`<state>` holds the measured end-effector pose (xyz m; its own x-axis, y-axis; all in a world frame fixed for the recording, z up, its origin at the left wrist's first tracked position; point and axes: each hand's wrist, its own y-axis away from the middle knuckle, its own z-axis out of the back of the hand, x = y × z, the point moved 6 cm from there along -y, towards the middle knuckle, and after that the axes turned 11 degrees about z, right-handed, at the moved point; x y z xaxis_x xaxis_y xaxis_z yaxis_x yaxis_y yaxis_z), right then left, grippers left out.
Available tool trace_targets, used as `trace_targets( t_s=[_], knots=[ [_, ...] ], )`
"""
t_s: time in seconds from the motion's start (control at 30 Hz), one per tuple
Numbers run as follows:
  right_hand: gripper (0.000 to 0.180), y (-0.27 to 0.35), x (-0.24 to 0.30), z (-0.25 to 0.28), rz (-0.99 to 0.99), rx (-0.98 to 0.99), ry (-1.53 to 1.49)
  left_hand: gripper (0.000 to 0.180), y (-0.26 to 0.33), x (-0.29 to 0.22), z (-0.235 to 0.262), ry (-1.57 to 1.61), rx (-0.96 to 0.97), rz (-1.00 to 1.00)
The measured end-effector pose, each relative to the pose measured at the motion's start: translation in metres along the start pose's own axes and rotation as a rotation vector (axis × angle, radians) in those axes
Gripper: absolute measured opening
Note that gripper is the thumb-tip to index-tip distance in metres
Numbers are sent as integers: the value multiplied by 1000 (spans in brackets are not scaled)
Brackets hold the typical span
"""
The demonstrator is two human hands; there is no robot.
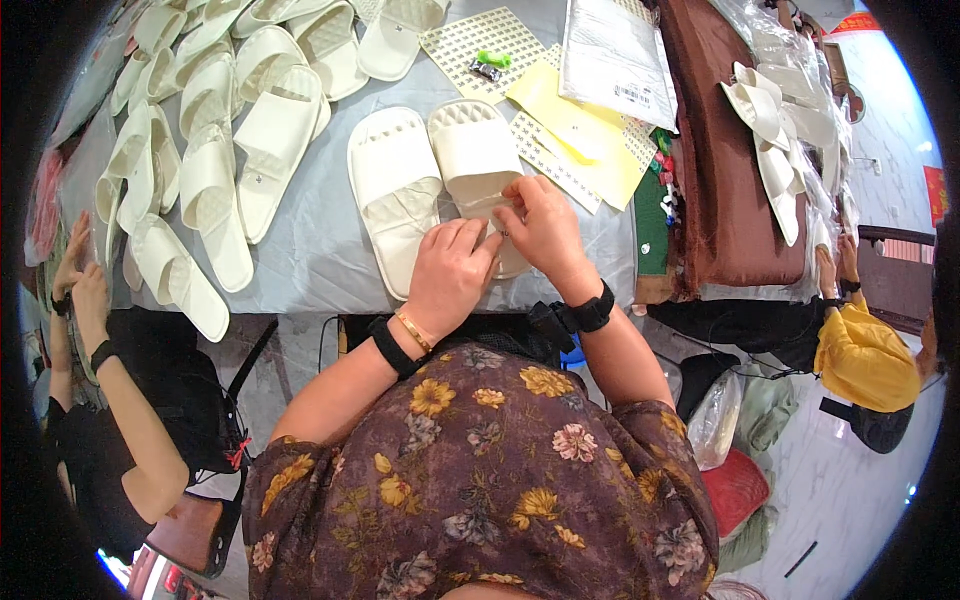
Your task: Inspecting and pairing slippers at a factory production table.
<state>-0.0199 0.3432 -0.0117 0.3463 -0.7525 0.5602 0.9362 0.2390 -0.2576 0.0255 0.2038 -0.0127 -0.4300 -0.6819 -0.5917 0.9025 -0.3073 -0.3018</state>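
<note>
A pair of cream slippers lies in front of me, toes pointing away. The left slipper (392,188) is beside my left hand, while both hands meet over the right slipper (473,140). My left hand (452,262) is closed, its fingers curled over that slipper's inner edge near the heel; its thumb is hidden. My right hand (545,228) bends over the footbed with thumb and forefinger close together in a pinch. Whatever is between those fingertips is too small or covered to make out. Part of the heel is hidden by my hands.
Many cream slippers (277,140) are heaped at the left. Sticker sheets (480,45), yellow paper (575,120) and a white plastic mailer (618,60) lie at the far right. Beyond is a brown padded surface (740,170). Co-workers' arms (140,430) show at left and in yellow (862,350) at right.
</note>
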Motion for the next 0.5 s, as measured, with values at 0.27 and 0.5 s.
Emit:
trace_targets(
  t_s=[0.27, 0.5],
  knots=[
    [10, 13, -11, 8, -50, -58, -2, 32, -1, 0, 2, 25, -5, -17],
    [7, 30, 10, 8, 52, 37, 32, 27, -2, 0, 2, -6, -15, -19]
  ],
)
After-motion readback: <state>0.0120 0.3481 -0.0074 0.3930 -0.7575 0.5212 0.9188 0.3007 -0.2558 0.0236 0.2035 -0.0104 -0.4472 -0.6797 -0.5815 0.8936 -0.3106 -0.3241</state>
